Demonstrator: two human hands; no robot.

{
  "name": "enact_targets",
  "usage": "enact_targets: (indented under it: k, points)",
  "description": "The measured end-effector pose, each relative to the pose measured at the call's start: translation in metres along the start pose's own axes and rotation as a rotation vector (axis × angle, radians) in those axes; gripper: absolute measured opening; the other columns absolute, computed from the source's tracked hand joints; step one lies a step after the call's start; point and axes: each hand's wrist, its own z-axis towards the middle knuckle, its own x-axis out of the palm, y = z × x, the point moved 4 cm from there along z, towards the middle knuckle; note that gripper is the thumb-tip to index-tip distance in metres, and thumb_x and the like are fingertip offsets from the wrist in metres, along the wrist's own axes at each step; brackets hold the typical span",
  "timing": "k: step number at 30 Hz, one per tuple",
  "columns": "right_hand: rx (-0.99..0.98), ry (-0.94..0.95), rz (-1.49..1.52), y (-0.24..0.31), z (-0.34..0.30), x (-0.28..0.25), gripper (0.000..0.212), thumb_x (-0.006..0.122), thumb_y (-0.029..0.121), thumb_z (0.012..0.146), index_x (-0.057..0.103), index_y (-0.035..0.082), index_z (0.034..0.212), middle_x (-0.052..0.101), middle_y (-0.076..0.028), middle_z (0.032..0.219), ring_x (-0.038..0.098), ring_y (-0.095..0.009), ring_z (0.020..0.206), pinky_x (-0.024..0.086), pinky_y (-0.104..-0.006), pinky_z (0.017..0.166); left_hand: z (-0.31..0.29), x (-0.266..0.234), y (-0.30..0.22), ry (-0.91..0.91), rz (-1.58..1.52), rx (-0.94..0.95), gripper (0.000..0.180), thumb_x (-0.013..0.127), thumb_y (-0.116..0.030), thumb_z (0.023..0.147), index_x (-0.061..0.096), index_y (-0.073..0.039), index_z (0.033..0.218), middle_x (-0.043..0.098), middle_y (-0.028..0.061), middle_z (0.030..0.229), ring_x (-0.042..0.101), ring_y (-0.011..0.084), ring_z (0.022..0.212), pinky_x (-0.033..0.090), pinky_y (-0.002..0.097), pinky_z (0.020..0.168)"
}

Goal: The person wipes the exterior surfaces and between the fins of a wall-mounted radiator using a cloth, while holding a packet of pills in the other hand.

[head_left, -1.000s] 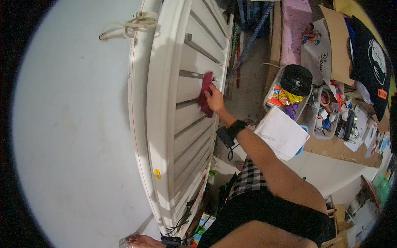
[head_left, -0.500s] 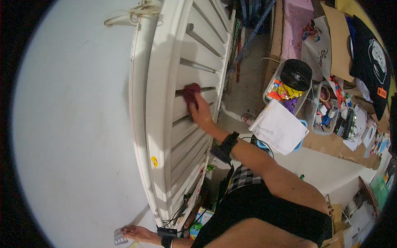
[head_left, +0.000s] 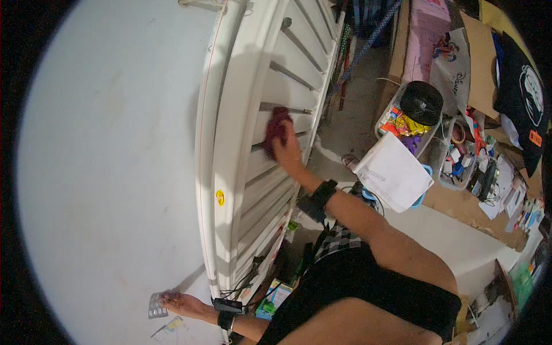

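Observation:
My right hand [head_left: 289, 150] presses a dark red cloth [head_left: 278, 129] against the slats of a tall white slatted panel [head_left: 233, 144]. Its fingers curl over the cloth. Down at the lower left, my left hand [head_left: 181, 303] pinches a silver blister pack [head_left: 156, 306] in front of the pale wall. What the pack contains is too small to make out. A round yellow sticker [head_left: 220, 198] marks the panel's broad edge.
To the right, a sheet of white paper [head_left: 394, 172] lies beside a clear bin with a black round basket [head_left: 421, 103]. Another clear box [head_left: 457, 155] holds small items. Black cables [head_left: 253, 282] hang at the panel's lower end. A pale wall [head_left: 115, 144] fills the left.
The view has shifted, so the panel and bins sit farther right. My right hand still holds the cloth on the slats, and my left hand still holds the blister pack.

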Motion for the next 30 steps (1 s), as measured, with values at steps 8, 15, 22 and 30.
enact_targets:
  k: [8,15,22,30]
  points:
    - [0.558,0.270,0.164,0.005,-0.030,-0.019,0.045,0.056,0.008,0.081,0.040,0.003,0.122,0.054,-0.013,0.108,0.053,-0.021,0.095,0.042,-0.0291,0.083,-0.003,-0.016,0.001,-0.078,-0.026,-0.023,0.031,0.047,-0.027,0.090,0.052,-0.001,0.106,0.057,0.0087,0.102,0.052,0.0186,0.095,0.040,0.0302,0.087]
    - [0.179,0.193,0.105,-0.059,-0.056,0.004,0.047,0.055,0.009,0.082,0.035,0.001,0.124,0.050,-0.013,0.111,0.050,-0.021,0.098,0.041,-0.0303,0.085,-0.004,0.020,-0.004,-0.040,0.000,-0.084,0.029,0.052,-0.027,0.088,0.053,-0.002,0.103,0.057,0.0063,0.101,0.052,0.0148,0.095,0.037,0.0275,0.089]
    - [0.815,0.562,0.509,0.019,-0.071,0.000,0.041,0.055,0.011,0.084,0.037,0.007,0.121,0.051,-0.008,0.104,0.051,-0.017,0.095,0.044,-0.0283,0.079,-0.003,-0.001,0.001,0.006,-0.021,-0.043,0.026,0.051,-0.027,0.089,0.053,-0.003,0.099,0.056,0.0064,0.099,0.051,0.0151,0.094,0.037,0.0292,0.088]
    - [0.599,0.398,0.081,-0.057,-0.055,-0.009,0.036,0.056,0.009,0.081,0.043,0.005,0.115,0.054,-0.007,0.100,0.052,-0.017,0.089,0.044,-0.0293,0.076,-0.005,0.024,0.001,-0.168,0.186,-0.002,0.044,0.045,-0.035,0.090,0.047,0.002,0.113,0.050,0.0119,0.113,0.045,0.0204,0.105,0.033,0.0320,0.092]
